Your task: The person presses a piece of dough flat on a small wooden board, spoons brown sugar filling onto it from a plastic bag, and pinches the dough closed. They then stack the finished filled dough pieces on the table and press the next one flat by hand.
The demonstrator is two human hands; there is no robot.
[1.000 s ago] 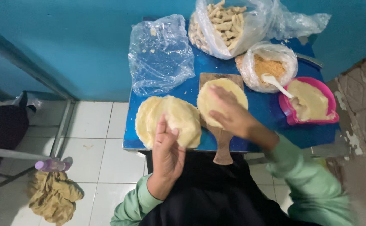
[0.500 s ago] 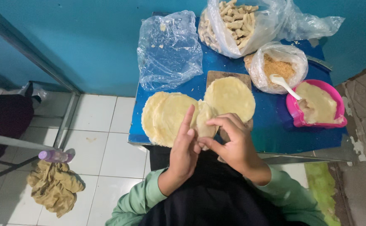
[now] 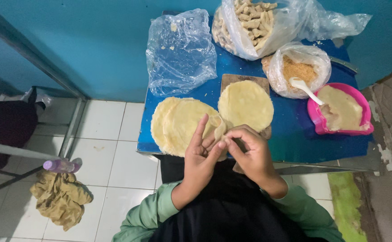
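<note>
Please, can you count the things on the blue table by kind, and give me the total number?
Plastic bags: 3 (empty clear bag, bag of fried sticks, bag of crumbs)
Pink bowl: 1
White spoon: 1
Wooden board: 1
Wrapper lying on the board: 1
Pile of round wrappers: 1, sheets uncountable
Total: 8

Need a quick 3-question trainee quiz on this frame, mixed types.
1. True or false: both hands, left hand and right hand, pinch one small piece of dough.
2. What lies on the wooden board? A) a round dough sheet B) a spoon C) a bottle
3. Fill in: the white spoon reaches from the bag of crumbs to the ____ bowl.

Key: 1 true; 2 A; 3 pink.
</note>
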